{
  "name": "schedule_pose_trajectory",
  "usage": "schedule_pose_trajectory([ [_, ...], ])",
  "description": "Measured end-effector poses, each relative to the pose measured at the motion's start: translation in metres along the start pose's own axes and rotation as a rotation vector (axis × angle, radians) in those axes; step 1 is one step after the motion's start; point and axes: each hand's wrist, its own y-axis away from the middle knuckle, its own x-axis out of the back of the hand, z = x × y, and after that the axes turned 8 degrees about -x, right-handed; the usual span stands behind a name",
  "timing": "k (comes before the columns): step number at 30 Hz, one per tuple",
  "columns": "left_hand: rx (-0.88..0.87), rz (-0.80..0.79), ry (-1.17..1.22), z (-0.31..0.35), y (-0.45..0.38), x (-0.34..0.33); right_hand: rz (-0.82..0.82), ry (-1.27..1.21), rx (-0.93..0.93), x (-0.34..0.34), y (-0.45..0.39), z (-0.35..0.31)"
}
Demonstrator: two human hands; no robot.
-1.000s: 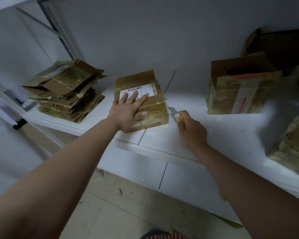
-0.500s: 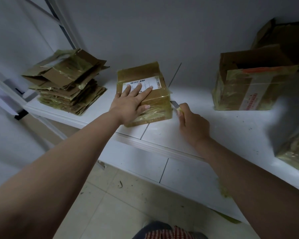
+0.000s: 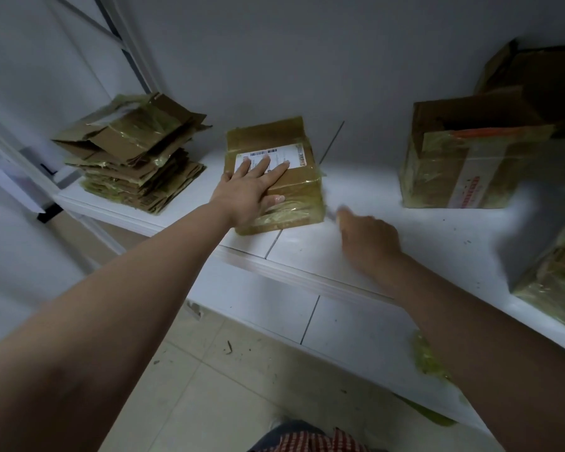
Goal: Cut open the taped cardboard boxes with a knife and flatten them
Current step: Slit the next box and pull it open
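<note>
A small taped cardboard box [image 3: 299, 148] with a white shipping label lies on the white shelf [image 3: 356, 249]. My left hand [image 3: 252, 190] presses flat on its top, fingers straight and the thumb down the near side. My right hand [image 3: 369, 236] is blurred by motion just right of the box's near right corner. It grips a small knife [image 3: 331, 215] whose blade points at the box's right side near the bottom edge.
A stack of flattened boxes [image 3: 134, 151] sits at the shelf's left end. An opened taped box [image 3: 470, 158] stands at the back right, another box [image 3: 555, 272] at the right edge. Torn tape [image 3: 428, 357] hangs off the shelf front.
The right hand with the knife has pulled back along the box's right side toward the near corner. The left hand stays pressed on the box.
</note>
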Motion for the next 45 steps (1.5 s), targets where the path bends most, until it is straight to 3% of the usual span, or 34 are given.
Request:
schedule_pose_trajectory([
  [3,0.011,-0.025,0.029,0.000,0.000,0.002,0.031,0.033,0.011,-0.002,0.009,0.001],
  [6,-0.021,-0.048,0.053,-0.002,0.000,0.007,0.179,-0.044,-0.016,-0.009,0.017,0.008],
  [10,-0.046,0.063,0.205,-0.013,0.010,0.021,0.294,-0.187,-0.041,-0.014,0.021,0.010],
  [18,-0.063,0.080,0.097,-0.032,0.018,0.007,0.504,-0.093,0.047,-0.014,0.021,0.011],
  [24,-0.104,0.162,-0.074,-0.036,0.017,-0.005,0.375,-0.212,0.063,-0.012,0.015,-0.013],
  [28,-0.118,0.180,-0.188,-0.039,0.015,-0.009,0.387,-0.236,0.216,-0.010,0.008,-0.054],
  [32,-0.114,0.207,-0.185,-0.039,0.016,-0.012,0.364,-0.146,0.315,-0.006,-0.001,-0.077],
  [36,-0.117,0.209,-0.176,-0.040,0.016,-0.013,0.223,-0.026,0.236,-0.002,-0.006,-0.088],
  [39,-0.124,0.215,-0.174,-0.042,0.015,-0.012,0.276,0.052,0.274,-0.002,-0.012,-0.094],
  [42,-0.132,0.222,-0.177,-0.045,0.015,-0.012,0.305,0.024,0.331,-0.004,-0.015,-0.092],
  [45,-0.138,0.227,-0.183,-0.046,0.015,-0.013,0.211,-0.082,0.318,-0.008,-0.007,-0.088],
])
